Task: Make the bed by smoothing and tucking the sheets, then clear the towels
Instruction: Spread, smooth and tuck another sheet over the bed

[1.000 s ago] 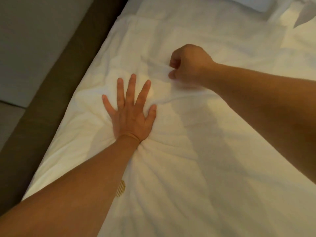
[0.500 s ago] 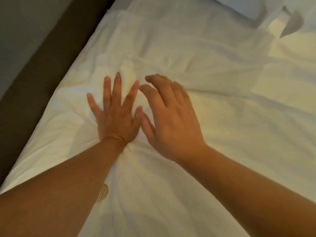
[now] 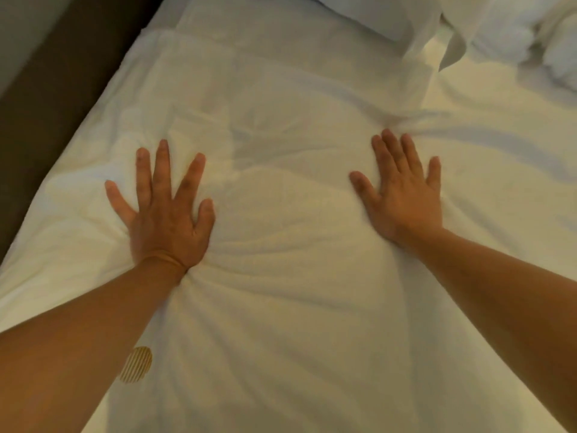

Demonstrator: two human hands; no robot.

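1. A view from above, looking down on a bed covered by a white sheet (image 3: pixel 296 214); 2 bare forearms reach in from the bottom edge of the view.
2. The left hand (image 3: pixel 165 220) lies flat on the sheet with its fingers straight and spread wide, palm down; it grasps nothing; creases fan out from under its wrist.
3. The right hand (image 3: pixel 402 198) also presses flat on the sheet, fingers straight and closer together, thumb out to the side; it grasps nothing either; folds bunch just past its fingertips.
4. The 2 hands rest well apart, with a wrinkled stretch of sheet between them.
5. A small gold striped emblem (image 3: pixel 137 364) shows on the sheet beside the left forearm – partly hidden by the arm.
6. A white pillow (image 3: pixel 374 17) lies at the top of the bed; its loose pillowcase end hangs over the sheet.
7. White towels (image 3: pixel 537 42) sit bunched on the bed in the top right corner, blurred – how many, cannot be told.
8. A dark brown bed frame (image 3: pixel 56 98) runs along the bed's left side.
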